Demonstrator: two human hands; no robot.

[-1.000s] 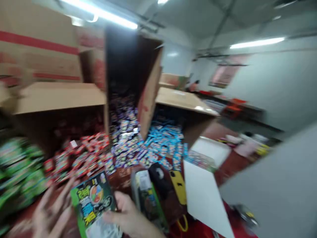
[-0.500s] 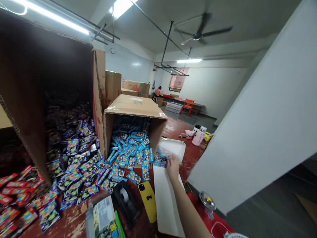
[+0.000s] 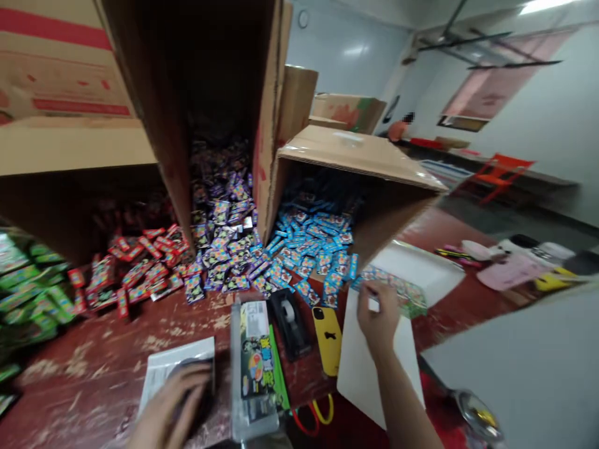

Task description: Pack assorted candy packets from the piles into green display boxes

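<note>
My left hand (image 3: 175, 399), smeared by motion, is over a dark object (image 3: 201, 396) and a pale, clear-edged plastic packet (image 3: 175, 355) on the table; its grip is unclear. My right hand (image 3: 380, 318) is above a long white open box (image 3: 362, 368), with thumb and fingers curled together. Whatever they pinch is hidden. Beside those fingers, a row of small printed packets (image 3: 397, 287) lies across the box. Between my hands are a printed carton in clear plastic (image 3: 257, 368), a black tape dispenser (image 3: 289, 324) and a yellow phone (image 3: 327, 343).
Tipped cardboard boxes spill blue packets (image 3: 304, 249), purple packets (image 3: 224, 249) and red packets (image 3: 145, 262); green packets (image 3: 37, 293) lie at far left. Bottles (image 3: 515, 268) stand at right near a white panel (image 3: 528, 355). A person (image 3: 397, 130) is far back.
The view has swung left and down, bringing the red and green packets and my left hand into sight. My right hand stays at the white box, its fingers now more curled.
</note>
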